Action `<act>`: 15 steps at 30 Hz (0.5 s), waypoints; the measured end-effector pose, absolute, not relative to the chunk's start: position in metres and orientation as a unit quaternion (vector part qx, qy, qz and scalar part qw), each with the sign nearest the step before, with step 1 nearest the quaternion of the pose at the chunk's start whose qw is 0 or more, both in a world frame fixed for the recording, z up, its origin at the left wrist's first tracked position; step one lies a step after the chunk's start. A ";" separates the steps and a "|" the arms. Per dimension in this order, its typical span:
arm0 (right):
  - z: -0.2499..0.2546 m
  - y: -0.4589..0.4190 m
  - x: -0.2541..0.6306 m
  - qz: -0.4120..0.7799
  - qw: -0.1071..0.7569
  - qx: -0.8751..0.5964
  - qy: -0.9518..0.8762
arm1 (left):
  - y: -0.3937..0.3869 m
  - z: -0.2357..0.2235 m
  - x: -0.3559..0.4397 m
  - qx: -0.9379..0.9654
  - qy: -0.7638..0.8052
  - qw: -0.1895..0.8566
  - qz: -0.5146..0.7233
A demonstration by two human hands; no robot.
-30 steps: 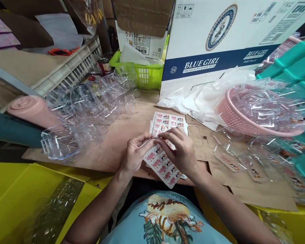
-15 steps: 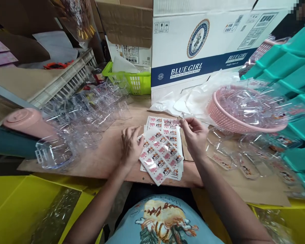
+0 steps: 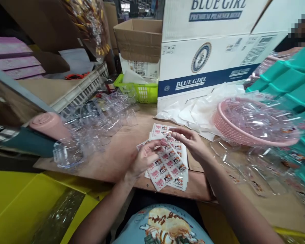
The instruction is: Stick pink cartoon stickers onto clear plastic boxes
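Left hand [image 3: 145, 158] above sticker sheets [image 3: 165, 166], grip unclear from here, right hand [image 3: 193, 144] by their right edge, fingertips pinched together

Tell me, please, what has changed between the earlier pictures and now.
Since half a second ago, the left hand has moved right, over the top sheet, and the right hand has come left, so they nearly meet. Both hands held that sheet at first; now it lies on the pile. The pink basket and the green basket stayed in place.
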State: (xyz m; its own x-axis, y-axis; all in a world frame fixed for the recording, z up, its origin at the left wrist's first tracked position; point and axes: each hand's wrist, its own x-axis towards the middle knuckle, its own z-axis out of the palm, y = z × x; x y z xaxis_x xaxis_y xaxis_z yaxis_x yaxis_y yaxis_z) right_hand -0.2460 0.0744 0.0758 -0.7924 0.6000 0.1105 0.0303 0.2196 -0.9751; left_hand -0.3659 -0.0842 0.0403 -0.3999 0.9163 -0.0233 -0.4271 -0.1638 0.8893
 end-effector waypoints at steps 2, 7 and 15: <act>0.080 0.079 -0.250 0.570 0.238 -0.182 -0.765 | -0.092 0.042 -0.361 0.339 0.476 0.427 0.690; 0.084 0.070 -0.254 0.473 0.456 -0.212 -0.724 | -0.158 0.056 -0.383 0.373 0.719 -0.020 0.585; 0.068 0.012 -0.283 0.546 0.264 -0.062 -0.793 | -0.271 0.041 -0.477 0.123 0.822 -0.157 0.533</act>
State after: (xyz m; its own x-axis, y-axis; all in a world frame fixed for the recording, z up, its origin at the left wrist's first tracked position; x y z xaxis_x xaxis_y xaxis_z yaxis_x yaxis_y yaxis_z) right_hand -0.2831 0.0125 0.0675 -0.8534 0.3866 0.3497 -0.1893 0.3953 -0.8988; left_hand -0.4771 -0.2706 0.0411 -0.9202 0.0357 0.3897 0.3702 0.4022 0.8374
